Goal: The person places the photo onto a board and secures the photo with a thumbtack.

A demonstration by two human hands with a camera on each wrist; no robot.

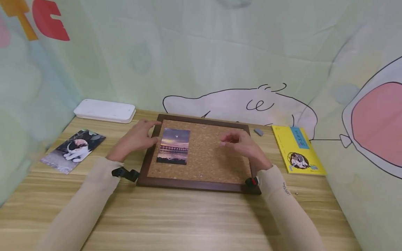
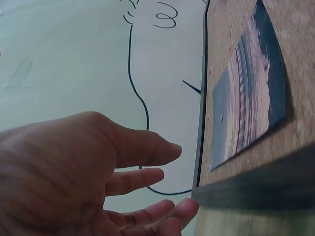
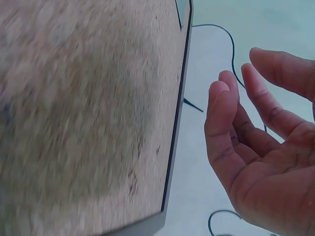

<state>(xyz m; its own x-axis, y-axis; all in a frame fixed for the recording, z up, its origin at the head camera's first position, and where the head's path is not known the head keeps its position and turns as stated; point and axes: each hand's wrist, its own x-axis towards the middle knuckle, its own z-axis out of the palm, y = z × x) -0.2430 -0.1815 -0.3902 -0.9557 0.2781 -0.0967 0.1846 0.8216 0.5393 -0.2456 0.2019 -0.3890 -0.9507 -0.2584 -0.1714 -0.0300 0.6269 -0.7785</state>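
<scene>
A cork board [image 1: 207, 157] in a dark brown frame lies on the table. On its left part is a sunset pier photo [image 1: 173, 148], with a small pin [image 1: 177, 136] near its top; in the left wrist view the photo [image 2: 251, 88] bows up from the cork. My left hand [image 1: 138, 136] is at the board's upper left edge, its fingers reaching toward the frame and thumb apart, with nothing held. Over the right part of the cork hovers my right hand [image 1: 240, 143]. In the right wrist view its fingers [image 3: 221, 113] bend loosely and hold nothing.
A cat photo [image 1: 75, 150] lies left of the board, below a white case [image 1: 105, 111]. To the right are a grey eraser-like block [image 1: 258, 132] and a yellow book [image 1: 298, 150]. A tiny shiny piece [image 1: 296, 193] lies by the right sleeve. Printed cloth rises behind the table.
</scene>
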